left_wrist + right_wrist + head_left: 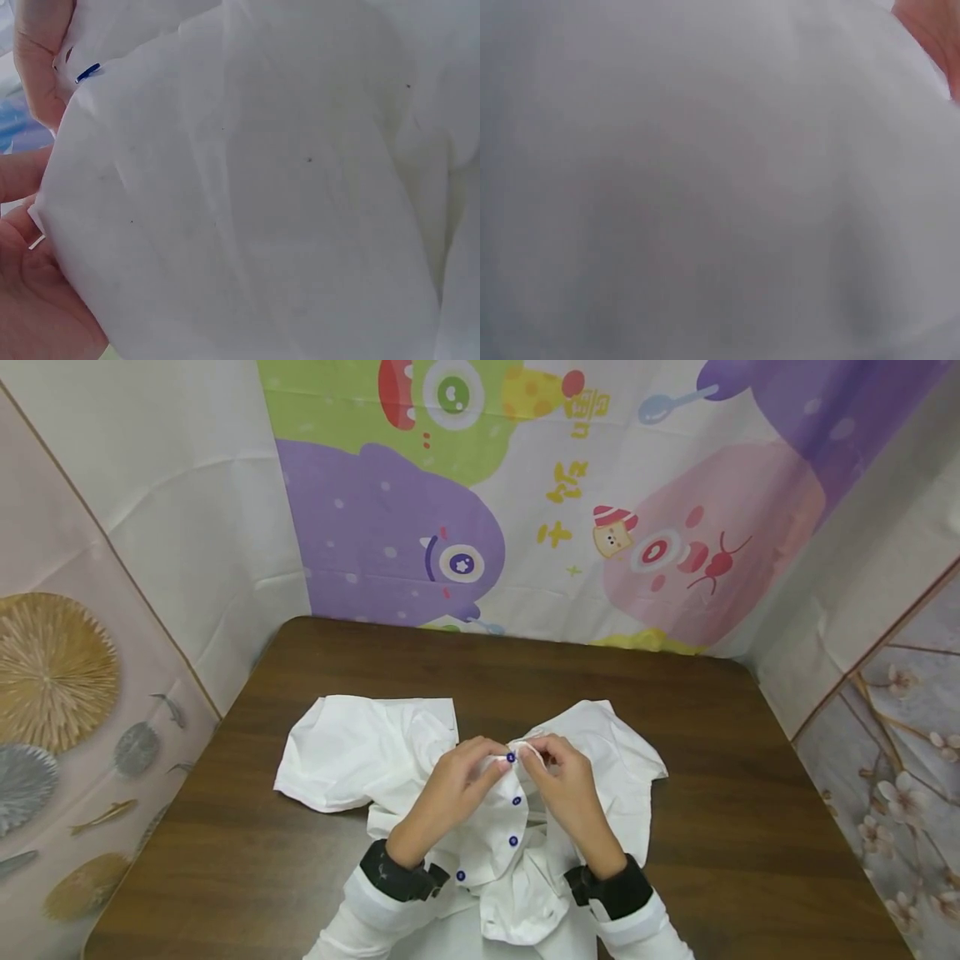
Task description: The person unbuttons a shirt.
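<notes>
A white shirt [337, 752] with dark blue buttons lies on the table, its sleeves spread to the left and right. My left hand [459, 785] pinches the shirt's edge beside the top blue button [511, 757]. Close by, my right hand [566, 781] pinches the facing edge between thumb and fingers. Several more buttons, such as a blue button [513, 841], run down the front below the hands. In the left wrist view, white cloth covers most of the frame, with a blue button [88, 73] at upper left. Cloth nearly fills the right wrist view, hiding most of the hand.
The brown wooden table [750, 777] extends around the shirt. A cartoon-printed curtain [390, 535] hangs along its back edge. Patterned cloth panels stand at the left and right. Each wrist wears a black strap [397, 872].
</notes>
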Motion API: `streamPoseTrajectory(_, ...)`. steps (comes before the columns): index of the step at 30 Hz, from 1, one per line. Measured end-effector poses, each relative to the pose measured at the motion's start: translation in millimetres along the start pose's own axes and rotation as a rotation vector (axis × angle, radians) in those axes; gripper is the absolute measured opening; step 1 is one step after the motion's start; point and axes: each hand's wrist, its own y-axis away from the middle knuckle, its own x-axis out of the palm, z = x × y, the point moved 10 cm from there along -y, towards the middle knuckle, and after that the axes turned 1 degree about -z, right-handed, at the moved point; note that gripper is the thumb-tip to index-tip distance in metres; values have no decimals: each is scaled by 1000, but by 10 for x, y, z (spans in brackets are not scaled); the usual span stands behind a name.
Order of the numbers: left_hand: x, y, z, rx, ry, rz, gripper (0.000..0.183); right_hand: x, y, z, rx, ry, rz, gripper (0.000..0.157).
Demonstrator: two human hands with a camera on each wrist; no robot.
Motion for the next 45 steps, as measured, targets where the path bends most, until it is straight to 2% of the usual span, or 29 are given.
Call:
streamPoseTrajectory(6, -2, 16, 21, -17, 3, 13, 14, -12, 14, 6, 1, -6, 11, 10)
streamPoseTrajectory(10, -4, 72, 65, -32, -18, 39, 15, 1, 51, -39, -2, 35, 52, 8)
streamPoseTrajectory(15, -12, 197, 167, -59, -60, 80, 14, 57, 132, -137, -55, 105, 133, 9)
streamPoseTrajectory(19, 28, 309, 243, -20, -107, 128, 13, 112, 216, -202, -118, 160, 207, 12)
streamPoseTrajectory(24, 130, 452, 364, 29, -166, 222, 11, 226, 340, -300, -155, 209, 350, 9)
streamPoseTrajectory(27, 201, 535, 456, 4, -190, 312, 11, 327, 444, -419, -127, 234, 486, 7)
streamPoseTrajectory(30, 251, 607, 520, -10, -210, 392, 11, 388, 544, -500, -107, 245, 611, 13)
streamPoseTrajectory(33, 257, 644, 533, 4, -210, 434, 12, 384, 584, -504, -101, 230, 681, 19)
streamPoseTrajectory(36, 236, 646, 526, 16, -199, 452, 15, 336, 530, -480, -93, 225, 688, 18)
streamPoseTrajectory(40, 207, 574, 507, 3, -185, 466, 20, 249, 342, -401, -101, 294, 619, 14)
streamPoseTrajectory(45, 158, 374, 435, 40, -250, 444, 16, 304, 81, -212, -194, 342, 565, 4)
